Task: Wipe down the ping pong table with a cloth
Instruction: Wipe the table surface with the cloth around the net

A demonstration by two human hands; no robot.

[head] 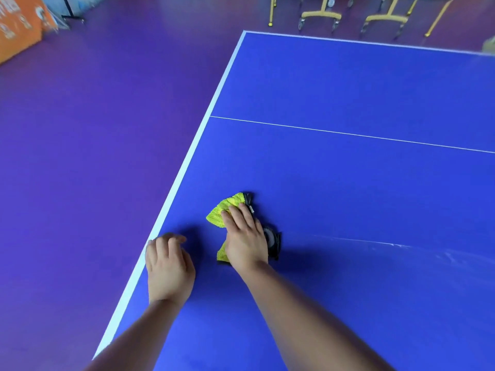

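A blue ping pong table (348, 183) with white edge lines and a thin white centre line fills the right of the view. A yellow cloth (223, 210) with dark trim lies on it near the left edge. My right hand (245, 236) lies flat on the cloth and presses it to the table with straight fingers. My left hand (168, 266) rests on the table by its white left edge, fingers loosely bent, holding nothing. Faint streaks mark the surface to the right of the cloth.
Purple floor (93, 156) lies to the left of the table. An orange board (18, 30) stands at the far left. Yellow wheeled frames (321, 14) stand beyond the table's far end.
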